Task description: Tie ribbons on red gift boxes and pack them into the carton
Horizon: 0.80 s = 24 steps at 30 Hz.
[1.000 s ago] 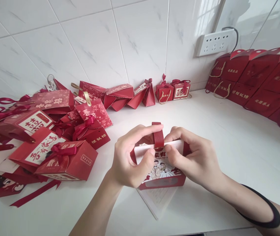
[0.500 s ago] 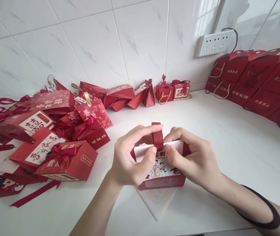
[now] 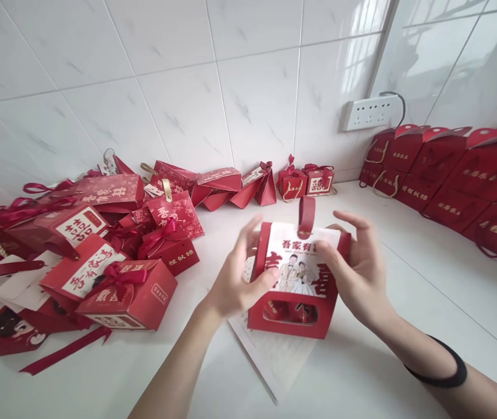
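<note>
Moved off the strap (image 3: 306, 218) and out to the sides of the red box (image 3: 255, 317). Held at the left edge by the left hand (image 3: 236, 282), thumb in front; at the right by the right hand (image 3: 357, 273), fingers clamped there except a raised index. Stands upright over papers (image 3: 272, 369) near the middle of the bench (image 3: 362, 375). Shows more printed front. Suggests a shift from working the top to steadying the whole.

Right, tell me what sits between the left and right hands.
In the head view, a red box with a couple printed on its front sits between the left hand and the right hand.
</note>
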Tool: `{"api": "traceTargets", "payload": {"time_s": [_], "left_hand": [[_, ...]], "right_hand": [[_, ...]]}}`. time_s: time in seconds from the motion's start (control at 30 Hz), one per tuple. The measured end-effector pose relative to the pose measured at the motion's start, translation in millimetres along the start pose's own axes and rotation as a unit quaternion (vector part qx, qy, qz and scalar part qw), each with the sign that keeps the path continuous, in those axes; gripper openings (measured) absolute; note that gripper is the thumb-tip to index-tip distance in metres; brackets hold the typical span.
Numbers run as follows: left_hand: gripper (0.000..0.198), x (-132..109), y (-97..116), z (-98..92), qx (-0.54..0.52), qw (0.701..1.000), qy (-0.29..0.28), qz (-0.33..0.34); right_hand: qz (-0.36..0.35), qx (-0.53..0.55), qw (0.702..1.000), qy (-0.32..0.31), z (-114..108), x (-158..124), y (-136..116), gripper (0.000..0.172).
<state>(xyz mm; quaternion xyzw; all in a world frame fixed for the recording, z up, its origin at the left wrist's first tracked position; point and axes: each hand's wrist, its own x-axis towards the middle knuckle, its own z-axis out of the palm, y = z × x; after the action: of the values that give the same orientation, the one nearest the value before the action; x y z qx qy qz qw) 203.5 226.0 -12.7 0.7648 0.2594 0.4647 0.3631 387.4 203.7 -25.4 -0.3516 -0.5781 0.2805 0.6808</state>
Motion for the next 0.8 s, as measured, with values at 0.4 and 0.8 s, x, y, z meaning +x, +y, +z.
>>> {"api": "traceTargets", "payload": {"time_s": [0.4, 0.8], "left_hand": [[0.038, 6.8, -15.4, 2.4, -0.098, 0.962, 0.103, -0.235], [0.023, 15.2, -20.9, 1.4, -0.494, 0.750, 0.268, -0.350]], "right_hand": [[0.172, 0.099, 0.979, -0.039, -11.5, 22.1, 29.8, 0.044], [0.150, 0.167, 0.941, -0.252, -7.1, 13.0, 33.5, 0.040]]}}
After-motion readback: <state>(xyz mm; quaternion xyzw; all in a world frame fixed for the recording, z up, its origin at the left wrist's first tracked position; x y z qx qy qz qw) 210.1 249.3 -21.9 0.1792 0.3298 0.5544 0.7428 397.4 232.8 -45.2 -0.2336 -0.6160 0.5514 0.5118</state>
